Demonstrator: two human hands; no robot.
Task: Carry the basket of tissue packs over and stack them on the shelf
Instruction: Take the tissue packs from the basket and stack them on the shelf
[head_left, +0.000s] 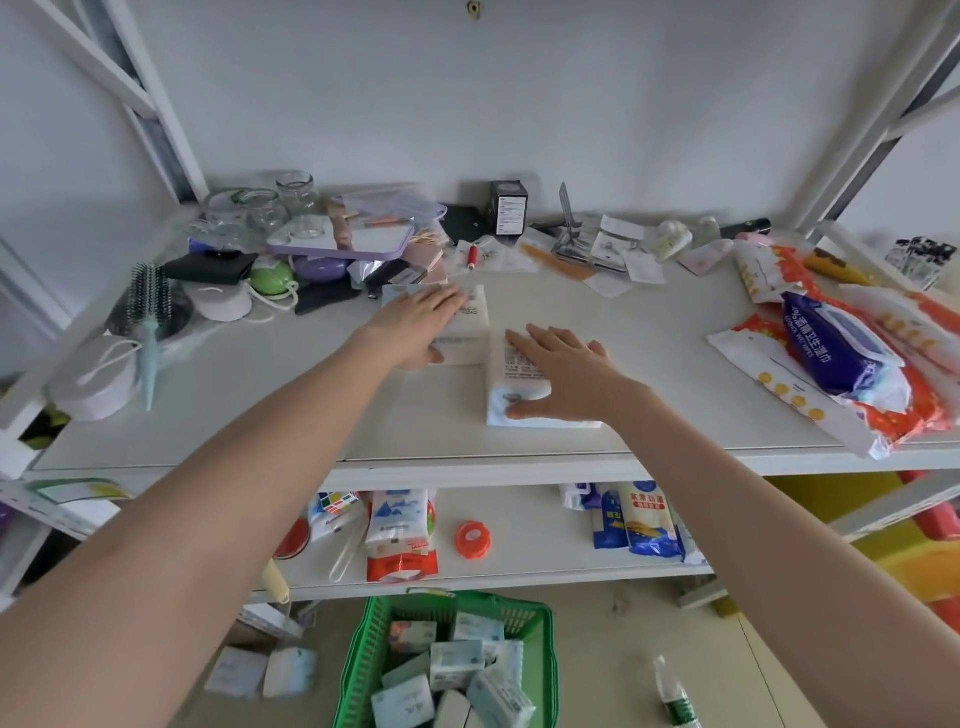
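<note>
A green plastic basket (363, 654) stands on the floor below the shelf, with several white and pale blue tissue packs (457, 662) inside. On the white shelf board (649, 374), my left hand (421, 325) lies flat on one white tissue pack (470, 332), fingers spread. My right hand (563, 371) presses flat on a second white tissue pack (514, 384) just to the right and nearer the front edge. The two packs touch at a corner. Neither hand is curled around its pack.
Jars (265, 208), a hairbrush (148, 306), pouches and small items crowd the shelf's back and left. Wet-wipe packs (831, 353) lie at the right. A lower shelf holds more packets (397, 535). Two loose packs (260, 673) and a bottle (675, 696) lie on the floor.
</note>
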